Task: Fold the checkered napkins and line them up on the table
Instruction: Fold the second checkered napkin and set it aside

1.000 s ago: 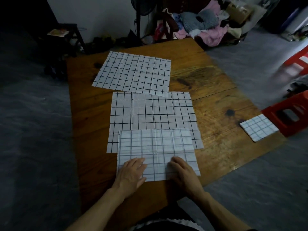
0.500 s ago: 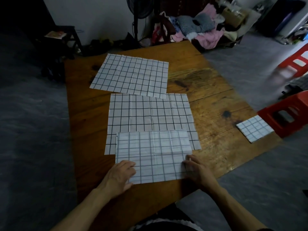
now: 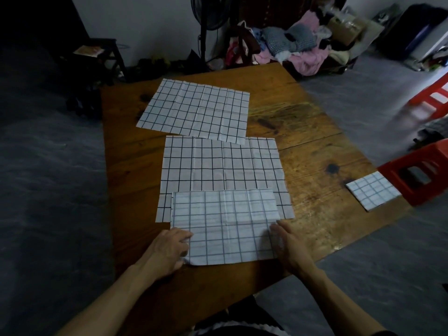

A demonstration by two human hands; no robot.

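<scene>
My left hand (image 3: 169, 251) grips the half-folded napkin (image 3: 225, 226) by its left end at 6 o'clock on the counter (image 3: 315, 151); my right hand (image 3: 289, 246) lies flat on its right end, not clenched. It overlaps an open napkin (image 3: 223, 166); another open napkin (image 3: 196, 110) lies at 12, and a folded napkin (image 3: 373, 190) sits at 3. Lifting carelessly could drag the lower sheet or skew the fold. No containers show.

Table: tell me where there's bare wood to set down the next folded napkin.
Bare wood on the table lies between the middle napkin and the small folded napkin. The centre line is crowded: far napkin, middle napkin, half-folded napkin.
</scene>
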